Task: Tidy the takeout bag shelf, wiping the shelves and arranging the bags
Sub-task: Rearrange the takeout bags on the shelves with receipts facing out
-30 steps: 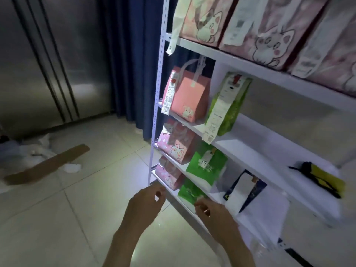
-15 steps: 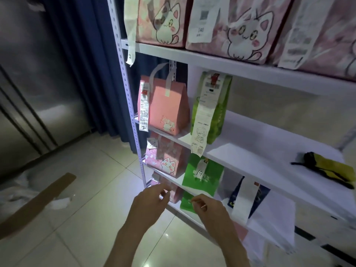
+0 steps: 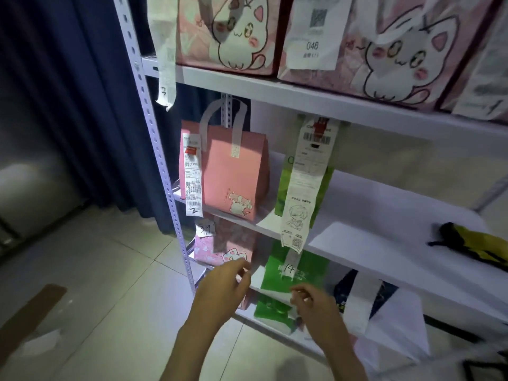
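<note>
White shelves (image 3: 357,213) now fill the view, which has risen over the last second from the lower tiers toward the pink bag (image 3: 233,171) and green bag (image 3: 295,270). Both hands sit higher, before the third shelf: left hand (image 3: 220,287) and right hand (image 3: 316,303) loosely curled, fingers holding nothing visible. Arranging seems about to begin; no wiping cloth shows.

bare forearms, no sleeves; left hand (image 3: 220,287), right hand (image 3: 319,306).
</note>
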`<state>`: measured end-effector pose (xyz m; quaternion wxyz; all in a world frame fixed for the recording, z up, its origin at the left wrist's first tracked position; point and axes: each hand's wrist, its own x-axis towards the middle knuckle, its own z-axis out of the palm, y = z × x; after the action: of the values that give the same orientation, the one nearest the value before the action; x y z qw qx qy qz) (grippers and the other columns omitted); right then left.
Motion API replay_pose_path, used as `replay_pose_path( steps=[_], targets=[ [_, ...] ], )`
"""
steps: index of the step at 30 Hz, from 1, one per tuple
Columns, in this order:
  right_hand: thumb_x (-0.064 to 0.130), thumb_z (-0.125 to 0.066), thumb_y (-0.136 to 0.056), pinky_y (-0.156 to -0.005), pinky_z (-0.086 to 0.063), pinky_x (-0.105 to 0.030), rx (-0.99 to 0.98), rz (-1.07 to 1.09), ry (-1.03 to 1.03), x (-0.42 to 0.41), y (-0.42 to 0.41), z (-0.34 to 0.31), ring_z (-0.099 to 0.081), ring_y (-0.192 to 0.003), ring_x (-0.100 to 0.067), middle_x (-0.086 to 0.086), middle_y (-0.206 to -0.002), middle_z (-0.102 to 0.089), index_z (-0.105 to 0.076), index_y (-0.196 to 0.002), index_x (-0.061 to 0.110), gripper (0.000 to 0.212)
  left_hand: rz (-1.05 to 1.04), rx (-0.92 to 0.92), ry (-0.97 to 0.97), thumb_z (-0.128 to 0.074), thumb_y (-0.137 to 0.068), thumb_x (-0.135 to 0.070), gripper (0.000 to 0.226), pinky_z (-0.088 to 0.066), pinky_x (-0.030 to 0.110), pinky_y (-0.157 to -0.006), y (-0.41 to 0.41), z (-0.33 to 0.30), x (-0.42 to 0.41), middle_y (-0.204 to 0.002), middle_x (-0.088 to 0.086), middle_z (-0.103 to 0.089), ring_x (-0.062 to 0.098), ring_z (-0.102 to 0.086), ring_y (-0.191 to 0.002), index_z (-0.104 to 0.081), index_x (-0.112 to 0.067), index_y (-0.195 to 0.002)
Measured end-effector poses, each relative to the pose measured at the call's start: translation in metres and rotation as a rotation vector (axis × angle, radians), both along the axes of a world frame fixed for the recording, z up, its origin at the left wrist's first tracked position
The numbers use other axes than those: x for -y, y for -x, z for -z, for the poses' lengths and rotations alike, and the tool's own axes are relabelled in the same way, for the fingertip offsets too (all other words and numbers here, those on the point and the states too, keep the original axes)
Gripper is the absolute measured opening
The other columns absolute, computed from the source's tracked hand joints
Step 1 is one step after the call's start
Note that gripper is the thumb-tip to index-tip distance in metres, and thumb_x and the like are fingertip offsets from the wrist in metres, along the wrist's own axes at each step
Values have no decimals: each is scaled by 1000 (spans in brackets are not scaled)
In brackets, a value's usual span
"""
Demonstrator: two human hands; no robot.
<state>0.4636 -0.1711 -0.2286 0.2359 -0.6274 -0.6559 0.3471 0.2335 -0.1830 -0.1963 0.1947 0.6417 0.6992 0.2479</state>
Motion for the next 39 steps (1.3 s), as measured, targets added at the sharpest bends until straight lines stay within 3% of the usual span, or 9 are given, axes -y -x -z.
replay_pose_path(
  steps=[4,10,15,21,24,27,30,32,39],
  targets=[
    [26,-63,-100,-69,-59,-24,-7,129,-54,-21,21,-16,-69,-73,-2,17,-85,-73,-72,-100,36,14,99,46,-54,-54,-103,-35,14,-41,11,-63,19,-14,-42,-97,-25,-62,-12,-55,-73,-66,-35,-110],
    [17,-66,-97,-71,-57,-13,-141,310,-137,-35,30,-35,-72,-80,1,16,-87,-77,-72,-95,35,19,171,188,-148,-58,-102,-30,11,-46,13,-70,22,-29,-89,-94,-20,-66,-7,-59,-82,-69,-31,-106],
    [13,-64,-98,-52,-46,-9,-205,445,-200,-51,23,-46,-64,-58,2,9,-74,-73,-72,-95,29,19,277,302,-155,-59,-102,-25,14,-45,8,-67,5,-36,-116,-101,-17,-65,-7,-61,-83,-69,-27,-112],
    [10,-64,-97,-73,-57,-20,-213,529,-286,-85,9,-52,-69,-80,-3,13,-94,-76,-73,-101,26,19,275,468,-170,-61,-101,-23,31,-43,-1,-79,-23,-45,-149,-124,-16,-55,-15,-53,-105,-53,-33,-130],
    [14,-63,-99,-76,-57,-24,-230,555,-317,-103,5,-53,-69,-90,-7,11,-99,-74,-71,-109,26,18,258,539,-184,-63,-100,-23,47,-47,12,-93,-36,-52,-163,-135,-21,-45,-16,-51,-114,-40,-44,-136],
    [19,-62,-100,-76,-52,-15,-261,554,-336,-123,6,-57,-67,-99,-6,10,-107,-72,-66,-120,26,21,163,561,-182,-64,-100,-24,68,-48,28,-106,-50,-56,-175,-152,-11,-35,4,-50,-130,-25,-35,-155],
    [17,-64,-99,-75,-48,-3,-333,528,-322,-140,12,-62,-66,-102,1,15,-113,-68,-61,-125,28,29,133,545,-142,-62,-100,-22,69,-46,5,-84,-60,-55,-184,-149,-8,-40,9,-51,-125,-23,-32,-156],
    [16,-65,-98,-75,-48,-2,-385,501,-314,-147,16,-61,-66,-100,5,20,-112,-68,-61,-123,30,29,126,565,-114,-61,-100,-20,60,-43,5,-72,-64,-53,-189,-141,-9,-49,8,-57,-117,-30,-34,-149],
    [6,-60,-101,-65,-50,-8,-380,527,-372,-157,12,-52,-68,-81,4,12,-89,-70,-59,-94,27,22,103,677,-131,-54,-106,-29,17,-48,8,-67,-73,-46,-194,-113,-11,-66,1,-64,-98,-41,-32,-115]
  ],
)
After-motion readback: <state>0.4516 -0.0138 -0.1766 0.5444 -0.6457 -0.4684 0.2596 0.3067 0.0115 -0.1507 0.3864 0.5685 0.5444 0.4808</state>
